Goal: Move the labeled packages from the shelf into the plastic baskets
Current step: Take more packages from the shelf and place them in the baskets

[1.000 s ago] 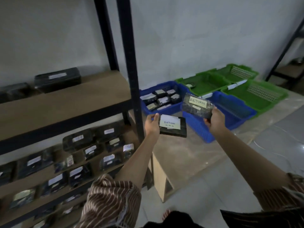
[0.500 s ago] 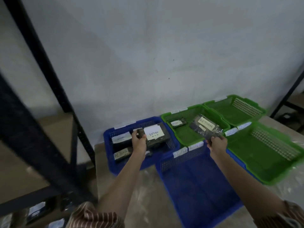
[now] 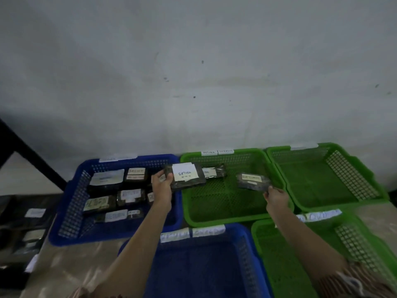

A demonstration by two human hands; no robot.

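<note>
My left hand [image 3: 162, 186] grips a dark package with a white "RETURN" label [image 3: 186, 174], held over the left rim of the far middle green basket [image 3: 225, 220]. My right hand [image 3: 276, 197] holds a second dark labeled package [image 3: 253, 181] by its near corner, above the right side of the same green basket. One labeled package [image 3: 214, 172] lies inside that basket near its back wall. The far left blue basket [image 3: 71, 211] contains several labeled packages.
A near blue basket [image 3: 204, 265] and a near green basket [image 3: 300, 265] sit in front, another green basket [image 3: 328, 179] at far right. A black shelf post [image 3: 28, 153] and shelved packages [image 3: 32, 214] are at left. A white wall stands behind.
The view swung from the shelf toward the baskets. Both hands carried their packages forward and to the right; both packages now hang over the far middle green basket.
</note>
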